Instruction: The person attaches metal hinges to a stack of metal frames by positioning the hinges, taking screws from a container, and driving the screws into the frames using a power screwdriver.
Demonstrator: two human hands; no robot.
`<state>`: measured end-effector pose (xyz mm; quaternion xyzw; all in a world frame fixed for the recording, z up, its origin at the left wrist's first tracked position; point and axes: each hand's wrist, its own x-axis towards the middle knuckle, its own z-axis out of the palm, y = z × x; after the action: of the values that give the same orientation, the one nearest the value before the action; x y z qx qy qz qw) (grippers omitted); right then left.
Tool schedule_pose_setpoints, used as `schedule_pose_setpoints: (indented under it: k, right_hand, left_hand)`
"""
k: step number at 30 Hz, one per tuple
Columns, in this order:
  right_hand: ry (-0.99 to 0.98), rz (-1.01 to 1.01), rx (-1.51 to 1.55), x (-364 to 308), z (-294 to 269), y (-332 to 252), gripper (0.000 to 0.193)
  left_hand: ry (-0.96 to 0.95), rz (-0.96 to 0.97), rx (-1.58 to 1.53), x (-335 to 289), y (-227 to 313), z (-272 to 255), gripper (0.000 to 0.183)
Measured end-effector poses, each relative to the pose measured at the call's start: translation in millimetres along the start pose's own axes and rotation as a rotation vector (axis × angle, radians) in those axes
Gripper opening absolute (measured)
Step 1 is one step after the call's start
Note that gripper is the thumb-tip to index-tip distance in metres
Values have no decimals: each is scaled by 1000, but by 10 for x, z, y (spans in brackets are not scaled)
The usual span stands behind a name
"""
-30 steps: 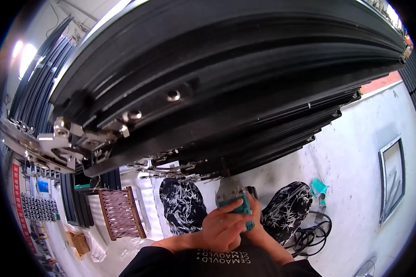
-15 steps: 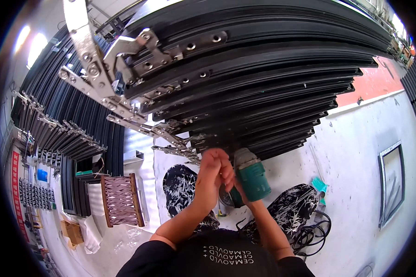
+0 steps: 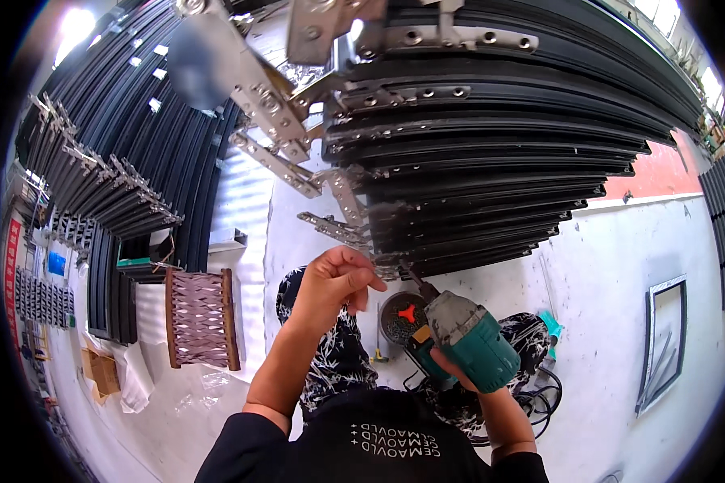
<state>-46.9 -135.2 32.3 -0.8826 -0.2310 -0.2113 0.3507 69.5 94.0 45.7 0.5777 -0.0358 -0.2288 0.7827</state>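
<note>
My right hand (image 3: 456, 372) is wrapped round the handle of a green and grey power driver (image 3: 479, 346). Its bit points up and left at the near ends of the black metal frames (image 3: 491, 153). My left hand (image 3: 338, 278) is raised beside the driver's tip, thumb and fingers bent together; whatever they pinch, if anything, is too small to make out. Silvery metal hinge arms (image 3: 274, 113) stick out from the left ends of the stacked frames, just above my left hand. Below the bit sits a round dark dish (image 3: 404, 318) with a red three-armed piece in it.
More black frames with hinge arms (image 3: 97, 169) stand stacked at the left. A woven stool (image 3: 200, 318) and a cardboard box (image 3: 102, 372) are on the pale floor. A black cable (image 3: 546, 398) coils by my right leg. A rectangular frame (image 3: 663, 346) lies at the right.
The driver has moved right and tilted, so its bit and the round dish show now. My left hand has moved left, away from the driver. The hinge arms sit farther right in view.
</note>
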Motion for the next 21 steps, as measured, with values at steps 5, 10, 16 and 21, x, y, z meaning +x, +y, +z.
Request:
schedule_pose_setpoints:
  k: [5, 10, 16, 21]
  right_hand:
    - [-36, 61, 84, 9, -2, -127, 37]
    - [-56, -77, 76, -1, -7, -175, 39]
    - [-155, -236, -42, -236, 141, 15, 48]
    - [-311, 113, 357, -320, 221, 30, 57]
  left_hand:
    - [-47, 43, 67, -19, -5, -115, 17]
    - [-159, 14, 109, -52, 147, -106, 13]
    - [-159, -1, 68, -90, 172, -154, 6]
    - [-154, -12, 164, -105, 195, -140, 9]
